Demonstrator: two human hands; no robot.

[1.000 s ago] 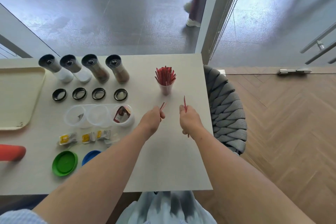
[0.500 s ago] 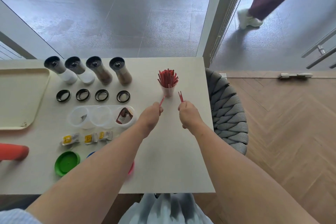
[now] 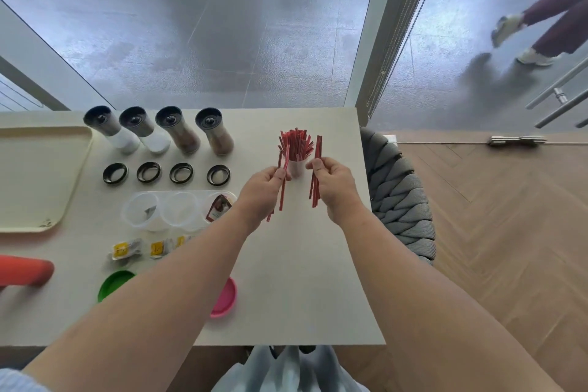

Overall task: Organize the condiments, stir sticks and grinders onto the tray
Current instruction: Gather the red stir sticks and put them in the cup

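A small white cup (image 3: 296, 167) packed with red stir sticks (image 3: 296, 143) stands at the table's far right. My left hand (image 3: 262, 191) pinches a few red sticks just left of the cup. My right hand (image 3: 331, 184) grips another small bunch of red sticks (image 3: 316, 175) just right of it. Several grinders (image 3: 178, 132) stand in a row at the back, with black rings (image 3: 181, 173) in front of them. Clear tubs (image 3: 178, 208) and yellow condiment packets (image 3: 124, 250) lie nearer me. The cream tray (image 3: 41, 175) is at the far left.
Green (image 3: 114, 283) and pink (image 3: 226, 297) lids lie near the front edge, partly under my left arm. A red cylinder (image 3: 24, 269) pokes in at the left. A grey woven chair (image 3: 401, 197) stands beside the table's right edge. Beyond the glass, a person (image 3: 547, 22) walks.
Both hands have moved forward from the table's middle up to the cup, one on each side. More of the red sticks now shows in each hand. The person outside has walked to the right.
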